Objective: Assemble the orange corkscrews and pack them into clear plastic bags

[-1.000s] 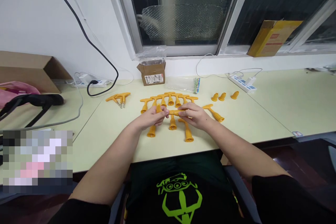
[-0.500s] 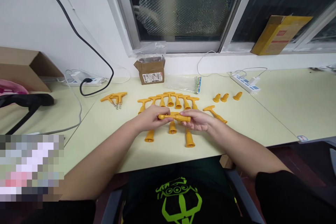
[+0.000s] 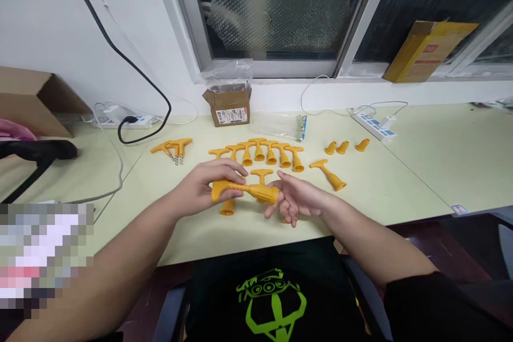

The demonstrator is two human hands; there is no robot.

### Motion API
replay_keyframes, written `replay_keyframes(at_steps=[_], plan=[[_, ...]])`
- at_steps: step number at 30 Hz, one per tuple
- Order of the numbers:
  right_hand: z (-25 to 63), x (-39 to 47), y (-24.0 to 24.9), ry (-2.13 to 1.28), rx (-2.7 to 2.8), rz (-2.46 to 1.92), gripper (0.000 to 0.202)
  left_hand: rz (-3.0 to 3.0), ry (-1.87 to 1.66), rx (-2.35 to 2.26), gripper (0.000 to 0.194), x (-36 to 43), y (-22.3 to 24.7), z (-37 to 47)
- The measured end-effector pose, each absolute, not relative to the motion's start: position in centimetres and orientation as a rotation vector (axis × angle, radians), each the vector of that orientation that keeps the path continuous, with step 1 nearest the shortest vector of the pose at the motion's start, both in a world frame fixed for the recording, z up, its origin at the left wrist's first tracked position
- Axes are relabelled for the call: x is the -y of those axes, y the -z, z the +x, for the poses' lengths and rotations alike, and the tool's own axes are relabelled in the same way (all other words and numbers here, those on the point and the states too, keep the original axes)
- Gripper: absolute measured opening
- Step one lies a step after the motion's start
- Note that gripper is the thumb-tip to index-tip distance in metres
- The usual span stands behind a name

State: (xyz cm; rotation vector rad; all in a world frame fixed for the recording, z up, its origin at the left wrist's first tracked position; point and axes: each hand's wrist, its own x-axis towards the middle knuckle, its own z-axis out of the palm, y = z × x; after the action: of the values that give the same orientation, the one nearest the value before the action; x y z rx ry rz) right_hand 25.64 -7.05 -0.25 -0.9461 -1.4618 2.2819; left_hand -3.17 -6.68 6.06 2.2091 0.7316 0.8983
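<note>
My left hand (image 3: 204,184) is closed on the handle end of a yellow plastic corkscrew (image 3: 259,191), which lies level above the table with its flared sleeve to the right. My right hand (image 3: 298,199) is at that sleeve's end, fingers apart; whether they touch it I cannot tell. Behind my hands stands an arc of several yellow corkscrews (image 3: 259,150) with T handles and flared sleeves. Another corkscrew (image 3: 262,175) is partly hidden by the held one, and a flared sleeve (image 3: 227,208) shows below my left hand. One more corkscrew (image 3: 329,175) lies right of my right hand.
Bare-screw handles (image 3: 173,147) lie at left, three loose yellow sleeves (image 3: 342,147) at right. At the back are a small carton (image 3: 227,109), a clear plastic bag (image 3: 276,125) and a power strip (image 3: 372,125). A black cable (image 3: 154,85) hangs at left.
My right hand has loosened from the corkscrew and its fingers have spread. My left hand has moved left and slightly down, still holding the corkscrew by its handle end.
</note>
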Motion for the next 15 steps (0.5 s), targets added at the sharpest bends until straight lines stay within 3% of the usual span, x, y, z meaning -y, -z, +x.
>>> replay_keyframes(at_steps=[4, 7, 15], plan=[[30.7, 7.8, 0.9, -0.732, 1.932, -1.385, 0.041, 1.633, -0.996, -1.068, 0.042, 6.7, -4.5, -7.8], [35.5, 7.9, 3.0, -0.058, 1.834, -1.708, 0.037, 1.32, -0.96, -1.253, 0.052, 6.7, -2.8, -11.6], [38.3, 11.6, 6.5, -0.213, 1.711, -1.984, 0.033, 1.296, -0.678, -1.616, 0.062, 7.5, 1.2, -13.9]])
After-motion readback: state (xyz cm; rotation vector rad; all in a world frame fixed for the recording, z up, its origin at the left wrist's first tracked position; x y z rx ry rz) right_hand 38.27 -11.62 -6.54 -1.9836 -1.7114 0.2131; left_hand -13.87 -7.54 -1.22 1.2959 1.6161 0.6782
